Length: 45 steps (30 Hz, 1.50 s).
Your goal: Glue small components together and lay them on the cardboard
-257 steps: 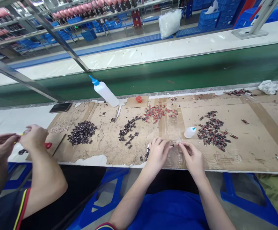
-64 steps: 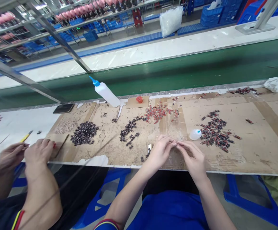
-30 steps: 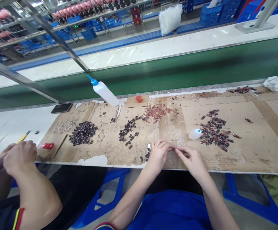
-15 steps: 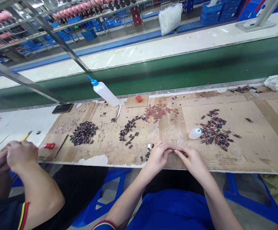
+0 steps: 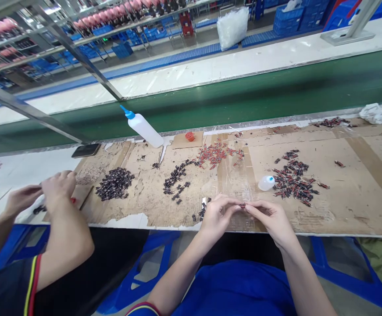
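Note:
My left hand (image 5: 217, 213) and my right hand (image 5: 271, 217) meet fingertip to fingertip over the near edge of the cardboard sheet (image 5: 342, 193). Both pinch one small dark and red part (image 5: 242, 205) between them. A small white bottle with a blue tip (image 5: 265, 182) lies just beyond my right hand. Beside it is a heap of dark and red parts (image 5: 294, 183). A few dark parts (image 5: 201, 211) lie next to my left hand.
Further piles lie on the cardboard: dark parts (image 5: 114, 183), dark parts (image 5: 176, 176), red parts (image 5: 217, 153). A large squeeze bottle (image 5: 143, 127) leans by the green conveyor belt (image 5: 276, 94). A red cap (image 5: 190, 136) and a phone (image 5: 85, 150) sit behind. A co-worker's hands (image 5: 57, 188) work at left.
My hands stay together at the same spot, pinching the small part, with only slight finger shifts. The co-worker's hands moved up from the table's edge onto the bench.

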### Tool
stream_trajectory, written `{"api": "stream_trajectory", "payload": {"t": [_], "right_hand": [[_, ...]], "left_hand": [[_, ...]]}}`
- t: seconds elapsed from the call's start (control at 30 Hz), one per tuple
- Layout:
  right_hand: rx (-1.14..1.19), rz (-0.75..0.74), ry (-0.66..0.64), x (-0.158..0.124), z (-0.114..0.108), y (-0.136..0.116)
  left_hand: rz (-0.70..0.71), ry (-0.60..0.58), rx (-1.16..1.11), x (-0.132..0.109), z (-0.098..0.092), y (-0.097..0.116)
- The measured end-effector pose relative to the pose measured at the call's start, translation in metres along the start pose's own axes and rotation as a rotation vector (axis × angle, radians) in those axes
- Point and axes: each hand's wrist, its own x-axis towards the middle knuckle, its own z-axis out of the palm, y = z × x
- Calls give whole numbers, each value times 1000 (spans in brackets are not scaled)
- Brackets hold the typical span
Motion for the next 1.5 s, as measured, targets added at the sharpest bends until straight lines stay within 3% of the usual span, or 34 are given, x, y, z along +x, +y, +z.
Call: {"api": "stream_trajectory", "payload": {"t": [0.33,0.63,0.9,1.0,1.17,1.27,1.4,1.5], "right_hand": [[-15,-48,-12,-1,2,-2],[-182,-107,41,-2,6,6],[-167,-140,115,-10,-13,7],[-222,-176,246,-11,-34,8],[-371,-277,693,-4,-60,7],[-513,-373,659,7,-59,7],[-710,-486,532,25,-48,12],[-724,-534,485,33,-42,13]], "left_hand": [[10,14,22,-2,6,1],[23,-63,142,-2,5,0],[14,-62,77,-3,31,6],[41,-102,169,3,19,1],[-109,13,547,1,-30,-16],[-201,80,712,-4,-43,-20],[-275,4,758,-4,-41,-22],[-234,-27,752,-2,-38,-24]]}}
